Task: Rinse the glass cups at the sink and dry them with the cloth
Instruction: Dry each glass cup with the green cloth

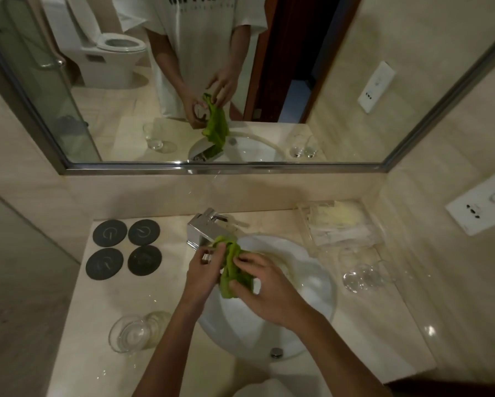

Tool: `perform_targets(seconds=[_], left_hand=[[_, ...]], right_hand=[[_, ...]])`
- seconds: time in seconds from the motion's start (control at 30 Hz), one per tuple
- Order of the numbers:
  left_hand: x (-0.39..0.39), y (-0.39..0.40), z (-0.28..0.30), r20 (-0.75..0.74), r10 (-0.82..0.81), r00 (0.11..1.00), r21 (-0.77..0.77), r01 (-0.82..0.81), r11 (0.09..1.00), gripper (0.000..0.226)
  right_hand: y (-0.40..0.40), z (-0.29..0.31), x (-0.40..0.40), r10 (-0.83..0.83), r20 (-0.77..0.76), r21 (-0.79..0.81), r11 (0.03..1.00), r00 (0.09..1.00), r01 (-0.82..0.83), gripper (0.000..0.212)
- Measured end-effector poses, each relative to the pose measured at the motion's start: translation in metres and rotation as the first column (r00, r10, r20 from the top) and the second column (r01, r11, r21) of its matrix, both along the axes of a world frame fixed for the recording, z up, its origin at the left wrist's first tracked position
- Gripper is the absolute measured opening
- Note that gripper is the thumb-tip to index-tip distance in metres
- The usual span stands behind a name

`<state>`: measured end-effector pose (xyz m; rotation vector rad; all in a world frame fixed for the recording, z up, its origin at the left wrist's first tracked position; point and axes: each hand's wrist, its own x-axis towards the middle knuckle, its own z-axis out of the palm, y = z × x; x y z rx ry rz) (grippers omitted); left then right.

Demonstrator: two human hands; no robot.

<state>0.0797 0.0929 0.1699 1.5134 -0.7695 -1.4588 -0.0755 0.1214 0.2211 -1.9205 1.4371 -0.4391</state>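
Observation:
Over the white sink (pixel 312 299), my left hand (pixel 203 270) grips a glass cup (pixel 206 257), mostly hidden in its fingers; the mirror shows the cup in that hand. My right hand (pixel 266 287) pinches a green cloth (pixel 232 270) that hangs against the cup. Another glass cup (pixel 131 332) stands on the counter at the front left. Two more glass cups (pixel 364 275) stand on the counter to the right of the sink.
A chrome faucet (pixel 204 227) stands behind the sink. Several dark round coasters (pixel 126 249) lie at the back left. A clear tray of packets (pixel 341 224) sits at the back right. A mirror (pixel 240 81) and a wall socket (pixel 481 206) are on the walls.

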Motion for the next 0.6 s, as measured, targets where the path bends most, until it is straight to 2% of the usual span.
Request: perform_targets(seconds=[0.07, 0.13, 0.2, 0.23, 0.33, 0.43, 0.5, 0.53, 0.6], left_hand=[[0.005, 0.001, 0.007, 0.044, -0.056, 0.997, -0.040, 0.058, 0.997, 0.030], [0.006, 0.001, 0.017, 0.017, -0.109, 0.994, -0.101, 0.111, 0.989, 0.026], [0.008, 0.001, 0.028, 0.025, -0.130, 0.991, -0.177, 0.133, 0.975, 0.031], [0.008, 0.000, 0.033, 0.034, -0.128, 0.991, -0.213, 0.132, 0.968, 0.032], [0.009, 0.000, 0.045, 0.022, -0.086, 0.996, -0.303, 0.088, 0.949, 0.012], [0.008, 0.000, 0.052, 0.040, -0.041, 0.998, -0.378, 0.053, 0.924, 0.010], [0.008, 0.001, 0.052, 0.028, -0.022, 0.999, -0.378, 0.031, 0.925, 0.013], [0.008, 0.002, 0.051, 0.010, -0.018, 1.000, -0.359, 0.020, 0.933, 0.019], [0.007, 0.003, 0.048, -0.048, -0.016, 0.999, -0.309, 0.000, 0.951, 0.023]], right_hand=[[-0.009, 0.003, -0.002, -0.013, 0.029, -0.033, 0.999, 0.999, 0.014, 0.043], [-0.017, 0.006, -0.003, -0.018, -0.029, -0.087, 0.996, 0.999, 0.015, 0.056], [-0.024, 0.011, -0.004, -0.002, -0.038, -0.071, 0.997, 0.999, -0.001, 0.071], [-0.025, 0.013, -0.003, 0.009, 0.009, -0.034, 0.999, 1.000, -0.009, 0.074], [-0.025, 0.015, 0.004, 0.002, 0.186, 0.015, 1.000, 0.983, -0.005, 0.073], [-0.024, 0.012, 0.008, -0.018, 0.200, -0.051, 0.998, 0.980, 0.029, 0.072], [-0.022, 0.009, 0.009, 0.024, 0.156, -0.090, 0.996, 0.987, -0.010, 0.076], [-0.021, 0.007, 0.009, 0.063, 0.096, -0.164, 0.985, 0.993, -0.047, 0.079], [-0.024, 0.002, 0.008, 0.124, -0.091, -0.432, 0.889, 0.988, -0.151, 0.081]])
